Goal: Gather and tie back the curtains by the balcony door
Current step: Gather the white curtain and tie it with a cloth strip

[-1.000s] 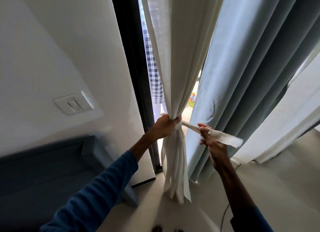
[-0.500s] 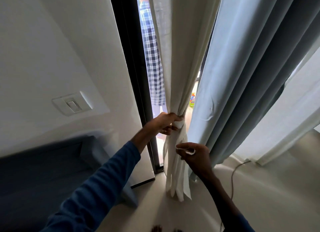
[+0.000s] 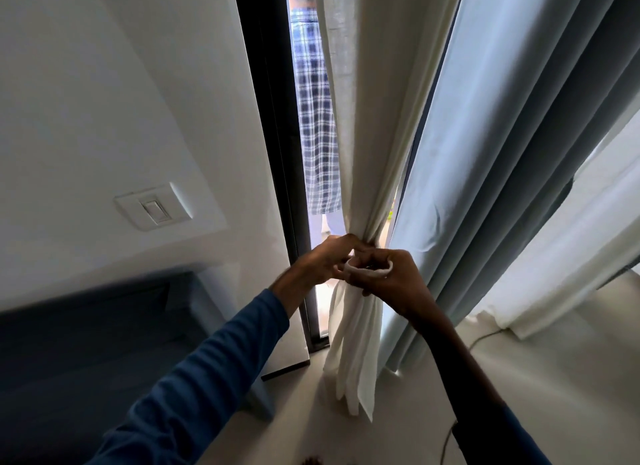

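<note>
A cream curtain hangs beside the dark balcony door frame and is bunched tight at waist height. Below the bunch its lower part falls in loose folds to the floor. My left hand grips the gathered bunch from the left. My right hand is curled round a white fabric tie, which loops across the front of the bunch. The two hands touch at the bunch. A pale blue curtain hangs ungathered just to the right.
A white wall with a light switch lies to the left, a dark blue sofa below it. Checked cloth hangs outside the door gap. More white curtain and a thin cable lie on the floor to the right.
My right hand has come up from below the bunch with the tie and now meets my left hand at the gathered curtain. One second ago it held the tie stretched out to the right.
</note>
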A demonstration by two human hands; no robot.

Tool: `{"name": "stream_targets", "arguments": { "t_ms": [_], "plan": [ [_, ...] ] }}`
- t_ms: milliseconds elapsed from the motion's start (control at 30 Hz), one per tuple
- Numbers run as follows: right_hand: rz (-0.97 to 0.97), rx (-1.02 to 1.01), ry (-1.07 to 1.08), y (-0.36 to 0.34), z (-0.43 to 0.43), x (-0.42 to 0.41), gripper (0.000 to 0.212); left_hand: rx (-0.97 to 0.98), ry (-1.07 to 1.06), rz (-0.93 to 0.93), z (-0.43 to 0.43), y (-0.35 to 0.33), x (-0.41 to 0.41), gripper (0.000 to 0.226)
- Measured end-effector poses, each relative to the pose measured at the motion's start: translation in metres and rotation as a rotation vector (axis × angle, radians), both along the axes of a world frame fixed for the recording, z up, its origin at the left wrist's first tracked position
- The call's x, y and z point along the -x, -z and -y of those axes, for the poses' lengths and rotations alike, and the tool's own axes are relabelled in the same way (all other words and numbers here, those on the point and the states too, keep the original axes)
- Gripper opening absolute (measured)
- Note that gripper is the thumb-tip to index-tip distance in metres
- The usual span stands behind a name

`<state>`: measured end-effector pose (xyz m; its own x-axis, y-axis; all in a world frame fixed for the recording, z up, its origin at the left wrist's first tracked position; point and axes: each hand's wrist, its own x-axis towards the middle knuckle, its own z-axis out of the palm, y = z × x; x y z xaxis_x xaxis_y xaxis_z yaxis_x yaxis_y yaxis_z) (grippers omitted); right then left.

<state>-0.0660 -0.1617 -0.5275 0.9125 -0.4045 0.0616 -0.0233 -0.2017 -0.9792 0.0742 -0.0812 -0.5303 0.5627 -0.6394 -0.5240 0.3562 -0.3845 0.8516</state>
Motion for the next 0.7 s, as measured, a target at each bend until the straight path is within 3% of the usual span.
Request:
{"name": "stream_targets", "arguments": {
  "t_ms": [100,367,700],
  "plan": [
    [-0.037,0.165,0.015,-0.0005,0.0002,-0.0039,0.015,0.096,-0.019,-0.05,-0.0018,0.006,0.0023,0.049],
    [-0.024,0.36,0.049,0.0056,-0.0036,-0.0026,0.011,0.162,0.009,-0.018,-0.006,0.009,0.0043,0.037],
    [0.004,0.44,0.02,0.0092,-0.0071,0.0003,0.009,0.151,0.032,-0.043,-0.0066,0.0119,0.0028,0.043]
  ]
}}
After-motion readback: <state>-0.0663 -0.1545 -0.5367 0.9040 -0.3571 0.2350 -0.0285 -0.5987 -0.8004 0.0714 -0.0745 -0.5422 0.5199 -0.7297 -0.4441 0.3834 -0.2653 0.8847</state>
